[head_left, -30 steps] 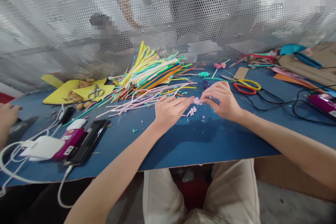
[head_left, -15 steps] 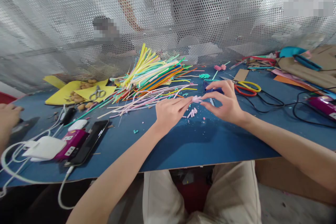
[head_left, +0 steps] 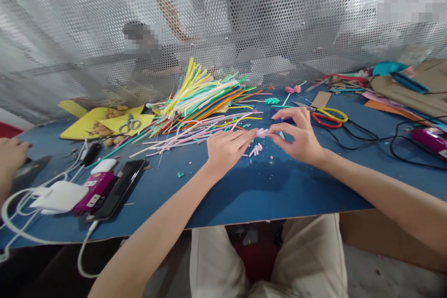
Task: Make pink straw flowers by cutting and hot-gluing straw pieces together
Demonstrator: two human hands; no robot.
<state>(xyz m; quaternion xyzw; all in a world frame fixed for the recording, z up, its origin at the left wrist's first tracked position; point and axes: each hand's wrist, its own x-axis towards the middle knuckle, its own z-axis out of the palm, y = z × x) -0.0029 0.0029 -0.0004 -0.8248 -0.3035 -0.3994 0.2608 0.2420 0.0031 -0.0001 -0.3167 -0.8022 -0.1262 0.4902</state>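
Two hands meet just right of the frame's centre over the blue table [head_left: 244,195]. The left hand [head_left: 225,149] pinches a small pink piece [head_left: 261,132] at its fingertips; the right hand [head_left: 300,135], fingers now curled closer than half a second ago, touches the piece's other side. How the piece is shaped is too small to tell. A co-worker's hand [head_left: 10,158] is cut off at the left edge.

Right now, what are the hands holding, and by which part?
A small pale pink curled piece, pinched at its left end by the left hand. The right hand pinches its right end with thumb and forefinger, other fingers spread.
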